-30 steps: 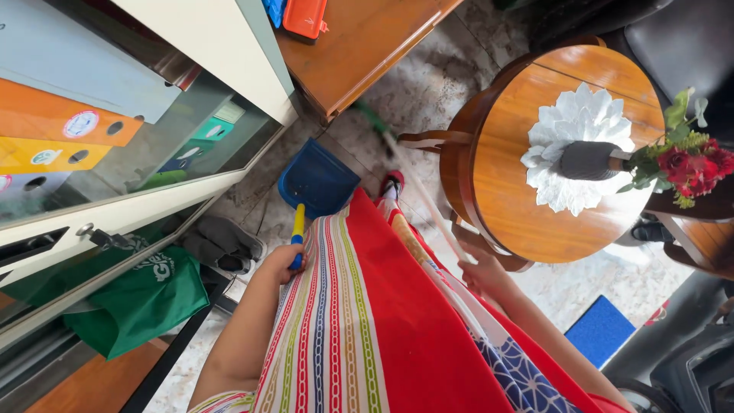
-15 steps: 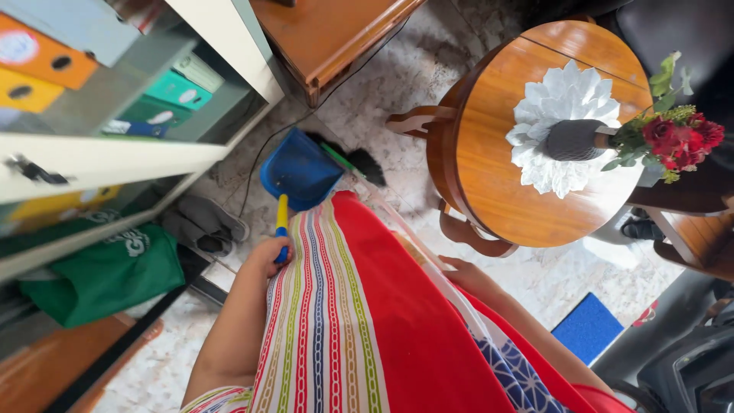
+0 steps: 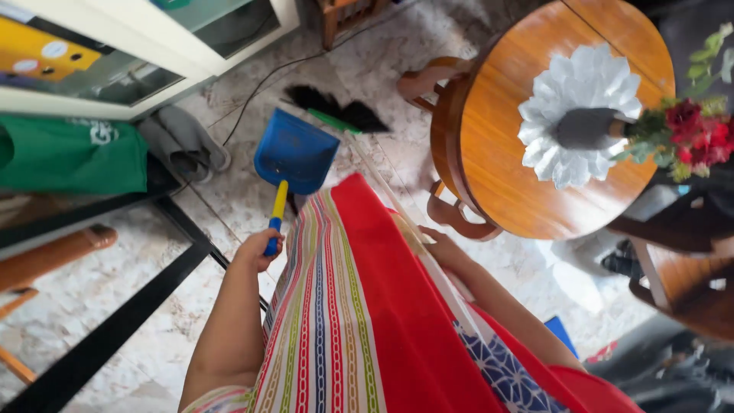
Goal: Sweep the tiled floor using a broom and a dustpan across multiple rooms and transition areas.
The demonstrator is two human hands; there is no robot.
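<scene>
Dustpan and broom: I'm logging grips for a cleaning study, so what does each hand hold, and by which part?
The left hand holds the blue dustpan by its yellow-and-blue handle end. The right hand grips the broom on its pale stick.

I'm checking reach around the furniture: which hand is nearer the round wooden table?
Right. The right hand grips the broom handle just beside the round wooden table; the left hand holds the blue dustpan, farther away.

A smooth blue plastic dustpan (image 3: pixel 296 152) with a yellow-and-blue plastic handle rests on a mottled, polished stone floor (image 3: pixel 99 283), beside a broom (image 3: pixel 336 115) of dark, coarse bristles. The round wooden counter (image 3: pixel 497 153) gleams with glossy varnish beneath a white lacy doily (image 3: pixel 569 95). Woven striped cloth (image 3: pixel 329 329) looks matt.
</scene>
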